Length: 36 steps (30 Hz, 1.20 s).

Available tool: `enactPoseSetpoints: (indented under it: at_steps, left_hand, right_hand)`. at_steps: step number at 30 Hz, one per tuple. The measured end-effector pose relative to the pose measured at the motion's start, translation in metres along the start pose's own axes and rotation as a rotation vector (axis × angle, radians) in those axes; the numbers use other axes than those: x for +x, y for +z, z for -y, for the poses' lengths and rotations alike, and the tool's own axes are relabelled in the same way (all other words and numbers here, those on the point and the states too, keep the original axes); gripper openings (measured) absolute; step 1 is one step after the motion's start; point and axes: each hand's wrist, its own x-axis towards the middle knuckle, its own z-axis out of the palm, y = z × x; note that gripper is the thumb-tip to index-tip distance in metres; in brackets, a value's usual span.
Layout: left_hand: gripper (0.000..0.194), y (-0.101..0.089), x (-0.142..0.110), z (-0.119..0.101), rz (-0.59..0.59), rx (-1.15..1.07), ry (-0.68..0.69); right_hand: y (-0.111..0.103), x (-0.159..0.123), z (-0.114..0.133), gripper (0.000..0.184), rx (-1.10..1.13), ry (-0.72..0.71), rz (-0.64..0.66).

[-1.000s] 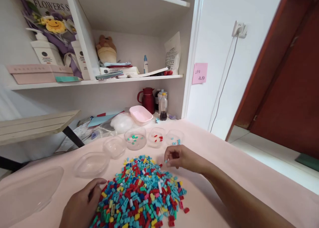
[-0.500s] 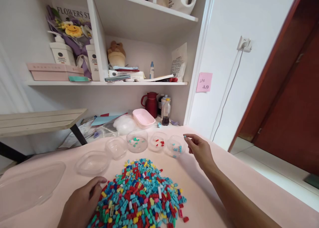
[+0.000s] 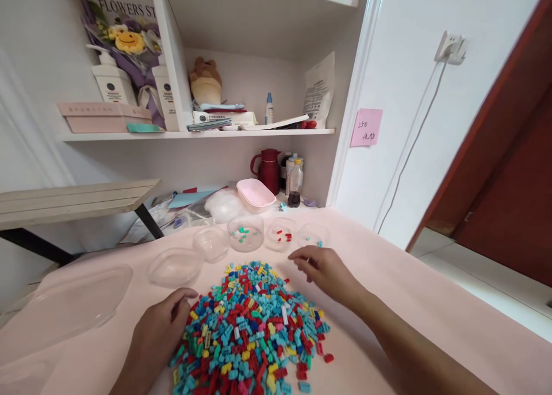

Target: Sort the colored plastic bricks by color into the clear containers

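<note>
Hundreds of small hard plastic bricks point(image 3: 252, 326) heap at lower centre; my left hand point(image 3: 157, 332) rests curled against them, right hand point(image 3: 323, 268) hovers loosely spread, holding nothing I see.

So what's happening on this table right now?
A person sits at a pink table with a pile of small coloured bricks. The left hand rests at the pile's left edge; the right hand hovers at its far right edge. Behind stand clear cups: green pieces, red pieces, light blue pieces.
</note>
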Motion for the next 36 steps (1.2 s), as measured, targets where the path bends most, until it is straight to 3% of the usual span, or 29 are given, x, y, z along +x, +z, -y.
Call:
enactPoseSetpoints:
  at_steps: [3, 7, 21, 24, 31, 36]
  left_hand:
    - [0.034, 0.000, -0.001, 0.000, 0.020, 0.008, -0.014]
    - [0.032, 0.000, 0.000, 0.000, 0.016, 0.006, -0.007]
    - [0.032, 0.000, 0.002, 0.002, 0.003, 0.013, 0.023]
    - [0.032, -0.001, 0.002, 0.003, -0.003, 0.014, 0.022]
    - [0.033, -0.001, 0.006, 0.002, 0.020, -0.002, -0.021]
    - [0.033, -0.002, 0.006, 0.001, 0.039, -0.013, -0.024]
  right_hand:
    - [0.016, -0.001, -0.002, 0.025, -0.213, -0.048, 0.141]
    - [0.028, -0.001, -0.010, 0.032, -0.299, -0.019, 0.236]
    - [0.024, 0.002, -0.011, 0.011, -0.200, 0.079, 0.225]
    - [0.011, 0.004, -0.009, 0.010, -0.131, 0.069, 0.106]
    - [-0.025, 0.012, -0.030, 0.018, 0.101, 0.230, -0.405]
    - [-0.030, 0.014, -0.046, 0.023, 0.117, 0.277, -0.470]
